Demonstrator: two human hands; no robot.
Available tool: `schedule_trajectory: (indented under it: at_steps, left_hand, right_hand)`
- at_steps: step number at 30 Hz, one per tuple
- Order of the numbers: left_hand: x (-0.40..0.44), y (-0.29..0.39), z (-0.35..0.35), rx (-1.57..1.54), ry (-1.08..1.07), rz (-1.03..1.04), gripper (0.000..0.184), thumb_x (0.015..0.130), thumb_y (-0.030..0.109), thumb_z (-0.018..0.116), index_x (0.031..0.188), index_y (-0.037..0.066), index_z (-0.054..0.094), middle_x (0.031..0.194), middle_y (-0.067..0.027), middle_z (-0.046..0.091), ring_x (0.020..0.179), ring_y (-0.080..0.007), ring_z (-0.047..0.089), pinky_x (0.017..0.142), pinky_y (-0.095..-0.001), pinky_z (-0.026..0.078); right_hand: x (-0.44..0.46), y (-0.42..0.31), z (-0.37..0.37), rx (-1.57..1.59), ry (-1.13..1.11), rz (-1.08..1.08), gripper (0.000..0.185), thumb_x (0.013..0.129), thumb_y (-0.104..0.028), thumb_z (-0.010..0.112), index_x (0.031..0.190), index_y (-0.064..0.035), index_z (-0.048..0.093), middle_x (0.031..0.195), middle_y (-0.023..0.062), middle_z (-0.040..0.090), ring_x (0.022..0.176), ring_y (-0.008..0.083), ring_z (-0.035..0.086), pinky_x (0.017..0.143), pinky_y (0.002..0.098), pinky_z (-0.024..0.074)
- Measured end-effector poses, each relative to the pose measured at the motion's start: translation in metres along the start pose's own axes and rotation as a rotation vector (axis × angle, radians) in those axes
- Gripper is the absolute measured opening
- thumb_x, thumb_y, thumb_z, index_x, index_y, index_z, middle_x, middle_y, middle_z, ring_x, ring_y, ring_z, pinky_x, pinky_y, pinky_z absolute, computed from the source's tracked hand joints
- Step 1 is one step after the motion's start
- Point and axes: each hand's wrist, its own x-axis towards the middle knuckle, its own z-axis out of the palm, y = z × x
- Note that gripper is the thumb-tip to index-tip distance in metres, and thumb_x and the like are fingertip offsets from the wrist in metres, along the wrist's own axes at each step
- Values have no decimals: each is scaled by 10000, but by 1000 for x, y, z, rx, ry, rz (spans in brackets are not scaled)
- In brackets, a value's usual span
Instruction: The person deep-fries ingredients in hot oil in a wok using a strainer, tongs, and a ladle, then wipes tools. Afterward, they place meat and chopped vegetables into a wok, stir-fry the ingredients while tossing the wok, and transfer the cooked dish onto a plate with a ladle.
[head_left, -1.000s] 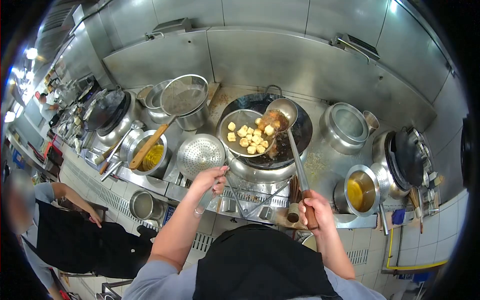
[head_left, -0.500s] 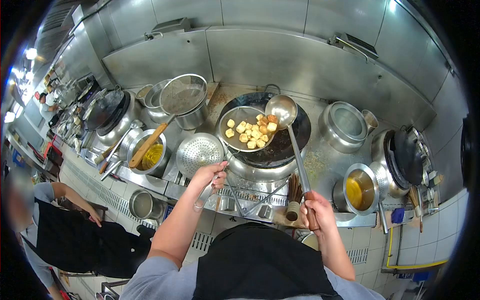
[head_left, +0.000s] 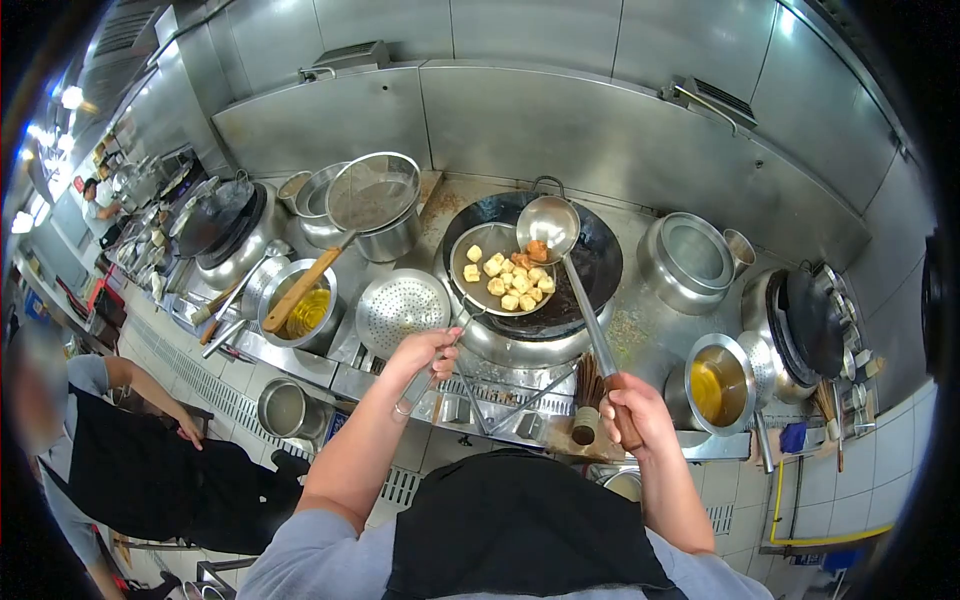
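My left hand (head_left: 428,358) is closed round the wire handle of a mesh strainer (head_left: 466,240), held over a black wok (head_left: 603,245). Pale, golden-edged cubes (head_left: 512,290) that look like fried tofu lie in the strainer, with a few browner pieces (head_left: 523,259) among them. My right hand (head_left: 638,412) grips the wooden end of a long metal ladle (head_left: 549,222). The ladle's bowl overlaps the strainer's right upper side, with brown pieces at its lower edge. Part of the wok is hidden beneath strainer and ladle.
A perforated strainer (head_left: 403,306) sits left of the wok. Oil fills part of a metal pot (head_left: 334,318) on the left and another (head_left: 742,385) on the right. A bamboo brush (head_left: 588,390) lies at the front edge. A person (head_left: 150,470) in a black apron stands to the left.
The ladle bowl has moved left and slightly down over the strainer. The strainer sits a little lower and further right, and the cubes in it have shifted.
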Motion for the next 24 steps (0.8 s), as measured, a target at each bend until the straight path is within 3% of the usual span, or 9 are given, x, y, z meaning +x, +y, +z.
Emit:
schedule_trajectory:
  at_steps: [3, 5, 10, 12, 16, 18, 19, 22, 24]
  left_hand:
    - [-1, -2, 1, -2, 18, -1, 164, 944, 118, 454, 1105, 90, 466, 673, -7, 451, 432, -78, 357, 389, -224, 274]
    - [-2, -2, 0, -18, 16, -2, 160, 944, 118, 456, 1101, 91, 468, 678, -11, 452, 434, -80, 359, 388, -225, 273]
    - [-11, -4, -16, -95, -44, -9, 143, 944, 114, 453, 1083, 95, 475, 671, -1, 447, 431, -78, 365, 378, -224, 291]
    - [-15, -4, -20, -100, -41, 6, 150, 943, 115, 454, 1090, 97, 476, 668, -1, 447, 429, -78, 365, 375, -224, 295]
    - [-26, -1, -16, -68, 12, 43, 181, 939, 111, 458, 1119, 102, 476, 664, -7, 446, 430, -81, 368, 374, -222, 299]
    - [-24, 0, -17, -53, 25, 52, 194, 939, 109, 458, 1132, 100, 472, 666, -10, 447, 434, -84, 368, 378, -223, 299]
    - [-24, 1, -18, -37, 40, 57, 207, 938, 108, 459, 1145, 98, 468, 668, -14, 447, 438, -87, 369, 383, -224, 300]
    - [-25, 0, -17, -13, 71, 70, 223, 936, 102, 459, 1158, 94, 457, 669, -16, 446, 444, -90, 368, 393, -232, 300]
    - [-19, -2, -19, -11, 56, 62, 227, 935, 100, 459, 1162, 93, 451, 670, -16, 446, 445, -92, 367, 397, -236, 299]
  right_hand:
    - [5, 2, -1, -17, -24, 9, 280, 841, -116, 484, 1096, 1, 500, 665, 76, 512, 390, 159, 447, 351, 254, 370]
    - [10, -2, -7, 434, -150, 97, 337, 849, -137, 492, 1155, 4, 493, 669, 73, 505, 391, 143, 440, 352, 244, 366]
    - [19, -7, -3, 394, -122, 6, 367, 839, -142, 503, 1173, 7, 483, 663, 67, 504, 397, 141, 445, 356, 236, 367]
    - [21, -10, -2, -78, 129, -69, 329, 817, -108, 502, 1124, 10, 500, 661, 69, 518, 408, 152, 460, 367, 243, 378]
    - [31, -15, -18, -286, 161, -31, 272, 788, -72, 491, 1048, 2, 525, 651, 69, 518, 427, 149, 482, 388, 254, 403]
    - [36, -9, -24, -968, 251, -203, 233, 772, -58, 493, 993, -7, 544, 648, 43, 502, 493, 118, 506, 429, 248, 414]
    - [39, -1, -28, -1103, 269, -358, 237, 757, -51, 499, 986, -10, 544, 654, 12, 489, 567, 91, 510, 472, 240, 416]
    - [28, -18, -12, -821, 207, -245, 298, 755, -44, 501, 1047, -7, 549, 669, 5, 495, 560, 91, 505, 460, 242, 407]
    - [22, -35, 6, -708, 167, -222, 350, 761, -33, 502, 1108, -4, 540, 667, 17, 503, 477, 103, 485, 405, 253, 400]
